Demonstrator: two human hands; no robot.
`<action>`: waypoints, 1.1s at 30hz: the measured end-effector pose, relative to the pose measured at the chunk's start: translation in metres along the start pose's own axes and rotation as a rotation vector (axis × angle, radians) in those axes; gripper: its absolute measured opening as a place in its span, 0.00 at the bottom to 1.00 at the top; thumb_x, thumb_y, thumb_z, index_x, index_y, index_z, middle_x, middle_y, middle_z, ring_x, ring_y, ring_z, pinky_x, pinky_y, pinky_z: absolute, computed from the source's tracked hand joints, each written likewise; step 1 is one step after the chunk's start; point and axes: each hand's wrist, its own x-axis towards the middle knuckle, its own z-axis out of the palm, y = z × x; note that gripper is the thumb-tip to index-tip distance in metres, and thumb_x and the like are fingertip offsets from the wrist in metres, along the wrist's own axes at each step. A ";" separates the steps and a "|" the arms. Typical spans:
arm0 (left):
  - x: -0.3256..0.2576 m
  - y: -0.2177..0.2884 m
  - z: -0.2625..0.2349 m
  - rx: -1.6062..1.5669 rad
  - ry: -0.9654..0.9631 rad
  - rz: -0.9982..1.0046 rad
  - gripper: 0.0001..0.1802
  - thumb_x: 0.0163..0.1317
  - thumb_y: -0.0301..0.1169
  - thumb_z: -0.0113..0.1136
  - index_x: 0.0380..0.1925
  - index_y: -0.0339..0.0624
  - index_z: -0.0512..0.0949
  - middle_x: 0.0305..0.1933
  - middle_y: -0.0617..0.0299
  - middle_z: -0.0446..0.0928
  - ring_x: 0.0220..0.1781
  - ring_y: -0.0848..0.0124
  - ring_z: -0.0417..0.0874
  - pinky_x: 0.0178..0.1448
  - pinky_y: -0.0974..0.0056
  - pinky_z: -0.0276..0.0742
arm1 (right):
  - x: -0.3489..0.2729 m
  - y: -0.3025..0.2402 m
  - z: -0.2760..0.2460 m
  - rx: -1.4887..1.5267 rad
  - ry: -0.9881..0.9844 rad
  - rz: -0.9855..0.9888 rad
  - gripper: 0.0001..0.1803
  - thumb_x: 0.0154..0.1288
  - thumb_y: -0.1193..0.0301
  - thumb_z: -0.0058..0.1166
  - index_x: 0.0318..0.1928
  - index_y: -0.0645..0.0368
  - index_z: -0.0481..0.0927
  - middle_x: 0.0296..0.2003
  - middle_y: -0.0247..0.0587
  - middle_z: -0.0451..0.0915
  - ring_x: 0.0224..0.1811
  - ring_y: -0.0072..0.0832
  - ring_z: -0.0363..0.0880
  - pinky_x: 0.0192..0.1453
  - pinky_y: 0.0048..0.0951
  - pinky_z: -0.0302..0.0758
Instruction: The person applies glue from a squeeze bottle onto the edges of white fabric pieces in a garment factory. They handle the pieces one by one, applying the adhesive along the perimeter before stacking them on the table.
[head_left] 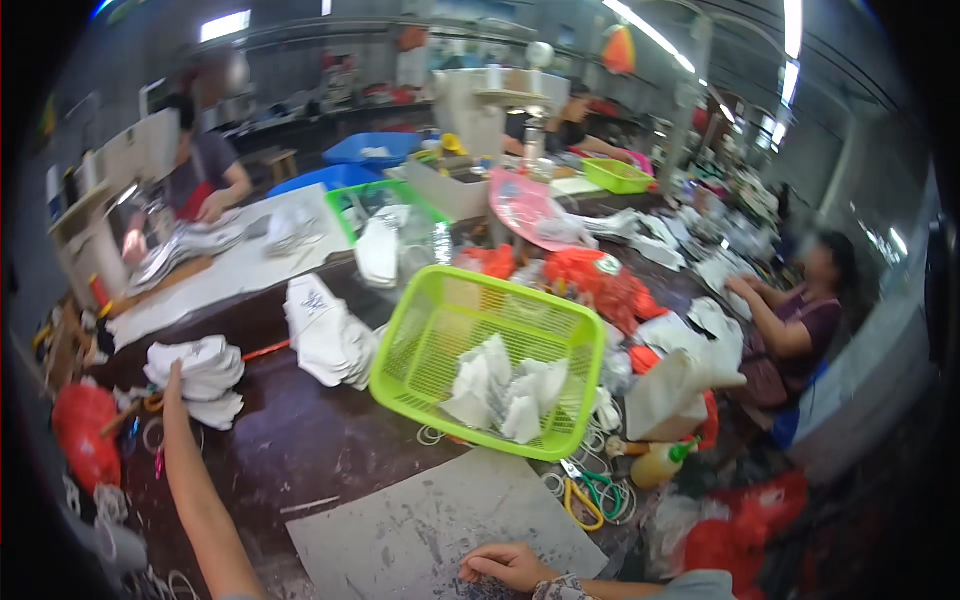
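My left hand [174,384] reaches far out to the left and touches a stack of white fabric pieces [205,365] on the dark table; its fingers are hard to make out. My right hand [505,566] rests with curled fingers on a grey scuffed board [420,525] at the near edge. Beyond the board a lime-green plastic basket [405,340] stands tilted, with several white fabric pieces [500,390] inside. Neither hand touches the basket.
Another pile of white pieces [325,335] lies left of the basket. Scissors [590,495], loose rings and a yellow bottle [660,462] lie to the right. Red bags [85,430] sit at the left edge. One person [205,175] works at the back left, another [800,320] at the right.
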 end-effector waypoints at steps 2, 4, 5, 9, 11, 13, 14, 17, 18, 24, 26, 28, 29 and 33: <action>-0.005 0.000 0.007 -0.037 -0.021 0.032 0.51 0.61 0.67 0.52 0.70 0.35 0.61 0.71 0.48 0.65 0.70 0.52 0.68 0.71 0.48 0.65 | 0.000 0.008 0.000 0.034 -0.032 -0.028 0.13 0.75 0.71 0.51 0.52 0.67 0.80 0.43 0.42 0.85 0.45 0.24 0.82 0.51 0.26 0.79; -0.022 0.001 0.015 -0.086 -0.084 0.068 0.49 0.62 0.66 0.53 0.69 0.36 0.61 0.71 0.49 0.66 0.70 0.54 0.69 0.70 0.49 0.66 | 0.001 0.009 -0.002 0.038 -0.063 -0.068 0.14 0.76 0.70 0.51 0.52 0.67 0.80 0.42 0.41 0.85 0.44 0.23 0.82 0.51 0.25 0.78; -0.035 0.002 0.018 -0.122 -0.120 0.087 0.48 0.62 0.65 0.53 0.69 0.37 0.62 0.70 0.50 0.66 0.69 0.54 0.69 0.70 0.49 0.67 | 0.001 0.011 -0.002 0.032 -0.075 -0.089 0.14 0.76 0.70 0.50 0.52 0.67 0.80 0.42 0.41 0.84 0.44 0.23 0.81 0.50 0.25 0.78; -0.135 0.028 0.005 -0.265 -0.329 0.188 0.44 0.64 0.62 0.55 0.69 0.41 0.63 0.69 0.54 0.69 0.68 0.58 0.72 0.70 0.51 0.69 | 0.009 0.009 0.003 0.026 -0.124 -0.136 0.14 0.76 0.69 0.50 0.51 0.67 0.80 0.40 0.39 0.84 0.42 0.21 0.81 0.49 0.24 0.77; -0.207 0.043 0.003 -0.335 -0.430 0.207 0.41 0.65 0.59 0.56 0.69 0.42 0.64 0.68 0.55 0.70 0.67 0.59 0.73 0.70 0.53 0.69 | 0.009 0.010 0.000 0.033 -0.110 -0.197 0.15 0.76 0.68 0.50 0.52 0.67 0.80 0.41 0.38 0.84 0.41 0.22 0.81 0.49 0.24 0.77; -0.293 0.055 0.003 -0.409 -0.506 0.218 0.37 0.67 0.54 0.56 0.68 0.44 0.65 0.67 0.54 0.71 0.66 0.59 0.73 0.71 0.54 0.68 | 0.004 0.005 0.005 -0.065 -0.007 -0.334 0.14 0.75 0.69 0.51 0.51 0.66 0.81 0.42 0.38 0.85 0.43 0.23 0.81 0.51 0.25 0.76; -0.337 0.053 0.006 -0.486 -0.591 0.161 0.37 0.68 0.56 0.51 0.68 0.43 0.66 0.66 0.55 0.72 0.64 0.57 0.75 0.70 0.52 0.69 | -0.001 -0.001 0.009 -0.174 0.099 -0.435 0.14 0.74 0.70 0.52 0.51 0.66 0.82 0.43 0.39 0.85 0.45 0.24 0.81 0.52 0.27 0.76; -0.428 0.036 -0.019 -0.340 -0.585 0.108 0.41 0.67 0.60 0.45 0.69 0.42 0.61 0.64 0.50 0.71 0.63 0.54 0.76 0.67 0.48 0.72 | -0.016 -0.070 0.035 -0.426 0.279 -0.904 0.15 0.72 0.71 0.53 0.56 0.63 0.80 0.48 0.41 0.84 0.53 0.35 0.79 0.61 0.33 0.71; -0.463 0.027 -0.017 -0.293 -0.531 0.022 0.41 0.66 0.59 0.47 0.69 0.41 0.61 0.63 0.48 0.71 0.62 0.52 0.76 0.66 0.46 0.74 | -0.022 -0.097 0.043 -0.474 0.226 -0.981 0.19 0.72 0.69 0.54 0.60 0.62 0.77 0.55 0.45 0.80 0.60 0.38 0.74 0.66 0.35 0.67; -0.568 -0.090 0.004 -0.115 -0.804 -0.181 0.38 0.65 0.47 0.55 0.66 0.29 0.63 0.63 0.45 0.73 0.62 0.55 0.78 0.64 0.54 0.76 | -0.050 -0.072 0.088 -0.439 0.021 -0.752 0.32 0.75 0.62 0.50 0.73 0.58 0.61 0.77 0.51 0.49 0.80 0.40 0.45 0.79 0.40 0.45; -0.575 -0.115 0.002 0.010 -0.735 -0.244 0.35 0.70 0.46 0.52 0.65 0.28 0.64 0.62 0.47 0.74 0.60 0.60 0.79 0.63 0.57 0.75 | -0.055 -0.029 0.082 -0.380 0.074 -0.666 0.31 0.76 0.62 0.48 0.73 0.60 0.60 0.77 0.54 0.48 0.81 0.39 0.42 0.80 0.39 0.43; -0.567 -0.125 -0.006 0.309 -0.788 -0.158 0.36 0.72 0.48 0.53 0.65 0.26 0.63 0.62 0.48 0.73 0.61 0.64 0.75 0.65 0.59 0.70 | -0.050 0.000 0.066 -0.205 0.144 -0.585 0.30 0.77 0.63 0.47 0.72 0.62 0.61 0.76 0.56 0.50 0.80 0.39 0.44 0.80 0.36 0.43; -0.566 -0.127 -0.010 0.376 -0.806 -0.114 0.36 0.72 0.48 0.53 0.66 0.26 0.63 0.62 0.48 0.73 0.62 0.63 0.75 0.66 0.59 0.69 | -0.048 0.013 0.058 -0.118 0.185 -0.539 0.29 0.77 0.64 0.46 0.72 0.63 0.61 0.75 0.58 0.51 0.80 0.39 0.45 0.80 0.35 0.44; -0.578 -0.114 0.000 0.460 -0.863 -0.028 0.40 0.65 0.42 0.62 0.68 0.27 0.59 0.64 0.48 0.70 0.66 0.61 0.71 0.70 0.60 0.65 | -0.060 0.013 0.045 -0.185 0.171 -0.566 0.27 0.74 0.61 0.52 0.66 0.64 0.70 0.74 0.57 0.55 0.77 0.41 0.56 0.76 0.35 0.54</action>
